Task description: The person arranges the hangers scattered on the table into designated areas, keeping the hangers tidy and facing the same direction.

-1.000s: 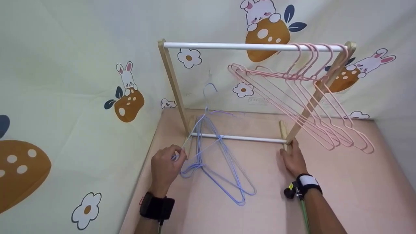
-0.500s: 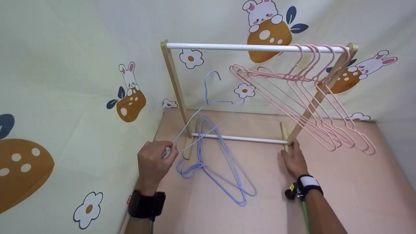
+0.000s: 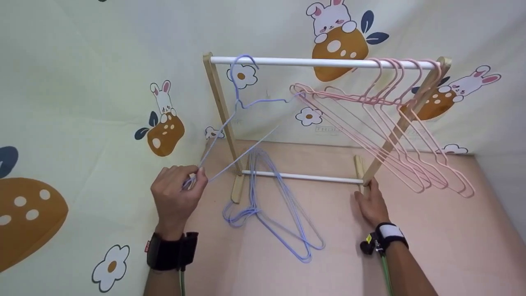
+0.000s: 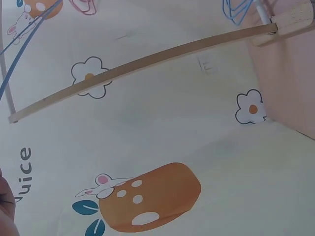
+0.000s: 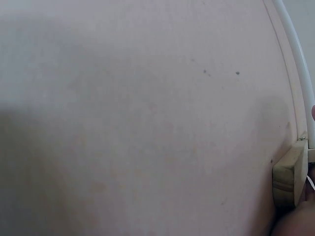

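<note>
Right wrist view, as we log it:

- Pink floor surface (image 5: 147, 123): fills nearly whole frame; matte, few small dark specks toward upper right; we note soft shadow across left and lower part.
- White rod (image 5: 294, 54): runs along right edge, from top down toward wooden foot.
- Wooden foot block (image 5: 288, 174): pale, lies on floor at right edge; rod meets it.
- Right hand (image 5: 295, 221): we see only dark sliver at bottom right corner, just beside block; fingers not readable.
</note>
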A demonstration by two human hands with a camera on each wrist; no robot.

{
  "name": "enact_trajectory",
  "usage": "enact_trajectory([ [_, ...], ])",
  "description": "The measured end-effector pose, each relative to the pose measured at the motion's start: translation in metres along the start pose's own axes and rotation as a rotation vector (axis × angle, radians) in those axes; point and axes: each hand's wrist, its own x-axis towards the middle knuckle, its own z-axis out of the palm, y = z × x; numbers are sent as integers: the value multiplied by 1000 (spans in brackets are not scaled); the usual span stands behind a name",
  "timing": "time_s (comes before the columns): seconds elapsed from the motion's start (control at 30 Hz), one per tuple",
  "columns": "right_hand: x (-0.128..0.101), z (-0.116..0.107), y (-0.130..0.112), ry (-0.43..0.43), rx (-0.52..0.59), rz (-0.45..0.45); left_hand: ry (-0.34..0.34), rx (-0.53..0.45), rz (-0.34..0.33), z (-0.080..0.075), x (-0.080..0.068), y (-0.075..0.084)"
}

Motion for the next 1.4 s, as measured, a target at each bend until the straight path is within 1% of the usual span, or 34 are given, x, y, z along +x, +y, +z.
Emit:
enact_trajectory([
  [0.27, -3, 1, 0, -7, -1, 15, 20, 46, -67, -1, 13, -9],
  [0.47, -4, 1, 0, -15, -2, 12, 31, 79, -65, 0, 16, -17],
  [0.57, -4, 1, -2, -20, -3, 19, 34, 96, -69, 2, 14, -20],
  [0.77, -2, 2, -3, -13, -4, 17, -11, 106, -118, 6, 7, -26],
  [0.87, -2, 2, -4, -7, -4, 13, -22, 110, -123, 9, 3, -29],
  [1.13, -2, 1, -4, 4, -7, 4, -22, 108, -125, 15, -3, -36],
  [1.4, -1, 3, 2, 37, -10, -35, -27, 107, -149, 18, -10, -37],
])
